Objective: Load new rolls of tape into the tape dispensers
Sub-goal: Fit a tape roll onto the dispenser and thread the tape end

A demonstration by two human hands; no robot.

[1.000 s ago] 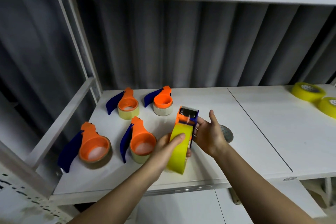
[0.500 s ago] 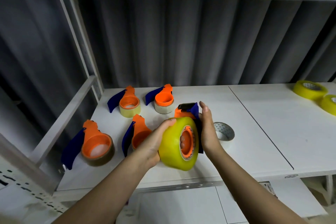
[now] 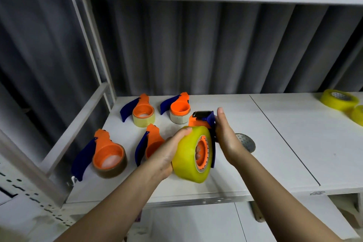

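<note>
White bench carries four loaded orange-blue dispensers at left. Above its front edge, yellow tape roll sits on held orange dispenser. Left hand curls around roll, thumb on top. Right hand flat, fingers straight, pressing dispenser's blue side. Two spare yellow rolls far right.

Five tape dispensers, three yellow rolls, two hands.

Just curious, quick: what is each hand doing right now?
Left hand: grips the yellow tape roll.
Right hand: fingers straight, pressed against the dispenser.
</note>
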